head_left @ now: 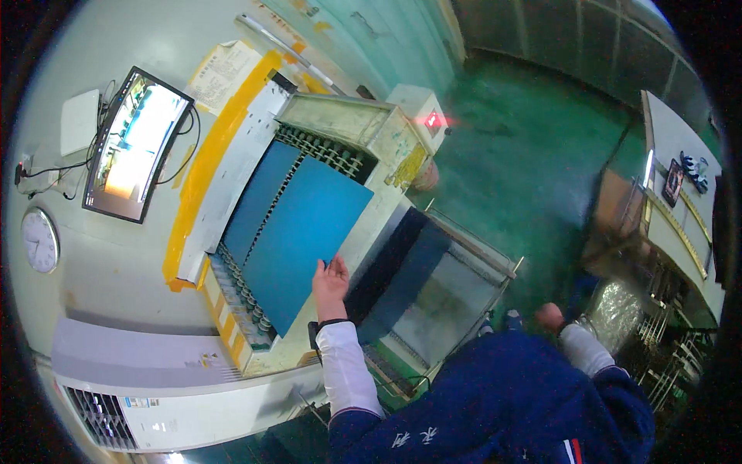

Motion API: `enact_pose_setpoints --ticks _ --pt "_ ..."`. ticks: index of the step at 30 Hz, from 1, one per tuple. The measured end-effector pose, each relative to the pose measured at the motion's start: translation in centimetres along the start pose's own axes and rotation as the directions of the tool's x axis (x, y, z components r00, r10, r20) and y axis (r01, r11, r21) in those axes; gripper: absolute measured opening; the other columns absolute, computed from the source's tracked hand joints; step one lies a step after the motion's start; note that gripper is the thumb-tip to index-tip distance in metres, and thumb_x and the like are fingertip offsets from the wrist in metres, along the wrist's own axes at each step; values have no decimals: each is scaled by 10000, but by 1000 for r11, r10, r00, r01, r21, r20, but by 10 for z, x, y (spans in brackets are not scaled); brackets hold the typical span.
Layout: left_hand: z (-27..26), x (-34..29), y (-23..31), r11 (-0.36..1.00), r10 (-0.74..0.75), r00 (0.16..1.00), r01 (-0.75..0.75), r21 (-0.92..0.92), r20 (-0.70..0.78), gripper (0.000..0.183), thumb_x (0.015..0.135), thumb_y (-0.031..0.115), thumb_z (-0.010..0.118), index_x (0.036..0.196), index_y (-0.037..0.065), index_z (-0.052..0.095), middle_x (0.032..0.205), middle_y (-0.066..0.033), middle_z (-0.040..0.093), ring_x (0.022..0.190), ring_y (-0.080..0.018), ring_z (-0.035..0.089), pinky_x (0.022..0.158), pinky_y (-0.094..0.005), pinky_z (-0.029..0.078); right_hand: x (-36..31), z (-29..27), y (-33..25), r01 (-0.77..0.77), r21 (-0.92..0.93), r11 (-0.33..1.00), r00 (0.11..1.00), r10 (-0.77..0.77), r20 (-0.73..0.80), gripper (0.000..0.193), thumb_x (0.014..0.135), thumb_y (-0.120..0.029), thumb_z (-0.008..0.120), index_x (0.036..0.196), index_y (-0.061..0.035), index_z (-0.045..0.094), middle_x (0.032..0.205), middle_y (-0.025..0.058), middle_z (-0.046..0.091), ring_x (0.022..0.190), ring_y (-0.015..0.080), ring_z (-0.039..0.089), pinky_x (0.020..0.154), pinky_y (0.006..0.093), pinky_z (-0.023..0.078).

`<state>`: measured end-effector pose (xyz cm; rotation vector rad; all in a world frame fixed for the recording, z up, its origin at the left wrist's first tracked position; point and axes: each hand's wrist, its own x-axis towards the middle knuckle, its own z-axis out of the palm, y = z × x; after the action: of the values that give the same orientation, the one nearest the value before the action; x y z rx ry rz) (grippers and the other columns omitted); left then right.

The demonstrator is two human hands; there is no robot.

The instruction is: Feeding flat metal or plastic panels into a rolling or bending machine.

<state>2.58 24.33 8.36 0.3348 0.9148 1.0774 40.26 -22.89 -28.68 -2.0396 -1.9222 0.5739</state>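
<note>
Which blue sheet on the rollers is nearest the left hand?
The wider-looking blue sheet, right of the gap, its edge by the left hand. The other sheet lies left of the gap, farther off.

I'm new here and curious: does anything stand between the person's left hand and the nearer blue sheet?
Nothing visible does: the left hand is at the edge of the nearer blue sheet; whether they touch is unclear.

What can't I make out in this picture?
Head view:
Rollers beneath the nearer blue sheet: covered by it.
Left hand: whether it touches that sheet, too small to judge.
Right hand: finger positions, small and blurred.
Phone: display details, too small.
</note>
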Motion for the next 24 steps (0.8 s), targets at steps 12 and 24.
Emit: enact_pose_setpoints --ticks 12,24 --pt "2 15 -3 992 -56 996 47 118 69 484 825 418 463 1031 -19 470 980 -101 533 860 -212 513 749 -312 427 5 -100 -70 -677 421 603 733 602 317 349 713 -343 533 695 -1 598 685 185 581 643 314 562 579 399 444" --pt "-63 -40 -104 -167 129 859 -474 865 495 236 744 120 600 935 -12 560 805 -113 589 696 -184 552 642 -284 439 1 -75 -61 -713 250 655 700 645 307 319 673 -296 499 682 4 607 698 218 568 686 356 561 626 435 436"
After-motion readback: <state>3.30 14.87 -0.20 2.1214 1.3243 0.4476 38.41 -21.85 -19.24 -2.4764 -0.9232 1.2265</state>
